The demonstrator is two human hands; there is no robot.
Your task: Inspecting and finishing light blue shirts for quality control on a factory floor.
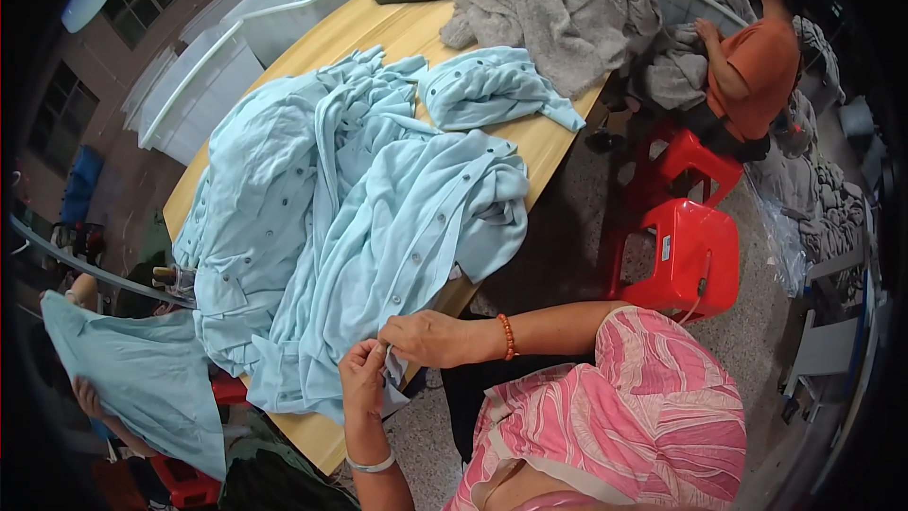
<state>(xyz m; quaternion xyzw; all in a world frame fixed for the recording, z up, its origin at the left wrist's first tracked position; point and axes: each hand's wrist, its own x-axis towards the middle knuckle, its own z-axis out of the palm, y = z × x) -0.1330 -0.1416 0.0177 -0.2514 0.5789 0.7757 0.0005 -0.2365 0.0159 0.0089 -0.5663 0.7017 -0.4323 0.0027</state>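
Probably soft, limp, light: light-blue garment [378, 255] | left hand [362, 378], right hand [426, 338]: fingertips pinched closed on near edge | suggested hold: button placket [430, 238]

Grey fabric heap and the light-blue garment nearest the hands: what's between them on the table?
Head view: a smaller bunched light-blue piece with dark buttons lies between the grey fabric heap and the front light-blue garment.
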